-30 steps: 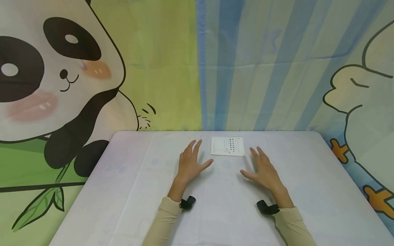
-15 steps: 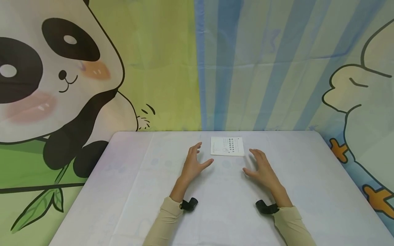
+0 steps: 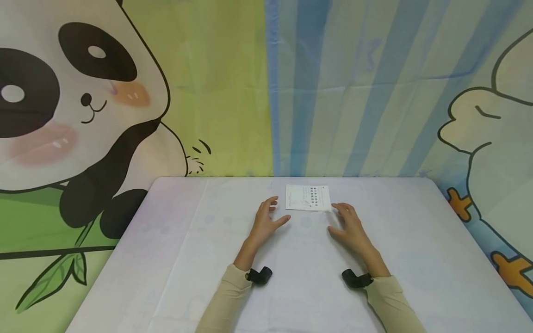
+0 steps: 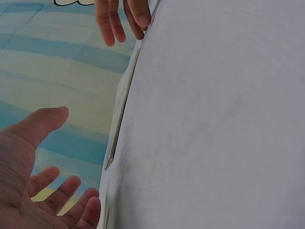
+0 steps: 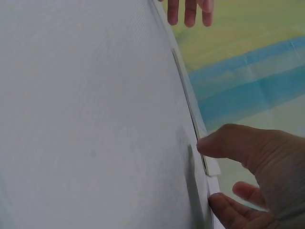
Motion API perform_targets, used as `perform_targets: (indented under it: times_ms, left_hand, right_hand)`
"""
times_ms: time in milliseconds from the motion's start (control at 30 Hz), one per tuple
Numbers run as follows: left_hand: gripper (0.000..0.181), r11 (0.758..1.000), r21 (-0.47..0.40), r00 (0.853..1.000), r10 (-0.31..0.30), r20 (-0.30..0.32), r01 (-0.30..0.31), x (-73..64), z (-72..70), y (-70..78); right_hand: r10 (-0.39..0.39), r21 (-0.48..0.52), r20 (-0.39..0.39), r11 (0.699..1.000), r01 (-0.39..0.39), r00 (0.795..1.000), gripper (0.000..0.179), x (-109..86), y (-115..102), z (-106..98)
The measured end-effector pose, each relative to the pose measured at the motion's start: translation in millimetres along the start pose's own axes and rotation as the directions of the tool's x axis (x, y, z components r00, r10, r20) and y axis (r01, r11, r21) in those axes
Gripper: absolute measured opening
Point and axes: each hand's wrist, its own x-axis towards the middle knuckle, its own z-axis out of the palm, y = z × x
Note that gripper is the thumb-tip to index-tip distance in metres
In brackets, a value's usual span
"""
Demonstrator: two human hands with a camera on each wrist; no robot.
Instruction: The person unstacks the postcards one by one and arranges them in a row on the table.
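Observation:
A thin white booklet with printed dark characters lies flat near the table's far edge. To its left, my left hand is held with fingers relaxed and thumb spread toward the middle, holding nothing. On the other side my right hand has bent, relaxed fingers; its fingertips come close to the booklet's right edge, and whether they touch is unclear. Edge-on, the booklet shows as a thin strip in the left wrist view. In the right wrist view, the right thumb overlaps part of the booklet's edge.
A white cloth covers the table. Behind it hangs a curtain with stripes and a cartoon panda. Each wrist wears a small black camera, one on the left and one on the right.
Both hands have drawn slightly inward, toward the booklet's sides. Their fingers have gone from spread to more bent. The booklet stays in place.

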Motion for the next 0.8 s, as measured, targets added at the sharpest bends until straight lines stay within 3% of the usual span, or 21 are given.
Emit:
perform_targets:
  times_ms: [100,200,300,800]
  left_hand:
    - [0.07,1.0,0.0,1.0,-0.001,-0.002,0.001,2.4,2.5,-1.4]
    - [0.067,1.0,-0.002,1.0,-0.008,-0.006,0.008,4.1,5.7,-2.8]
    - [0.064,1.0,0.003,1.0,-0.017,-0.004,0.017,5.9,9.3,-5.1]
    - [0.048,0.994,0.096,0.999,-0.042,-0.006,0.043,14.3,24.6,-14.5]
  right_hand:
    - [0.076,0.075,-0.008,0.994,-0.075,0.997,0.065,2.4,-3,2]
    - [0.167,0.184,-0.011,0.97,-0.162,0.986,0.063,3.1,-7,4]
    - [0.201,0.242,-0.004,0.951,-0.194,0.98,0.062,4.2,-10,5]
    - [0.311,0.274,-0.08,0.921,-0.279,0.947,0.051,16.8,-4,20]
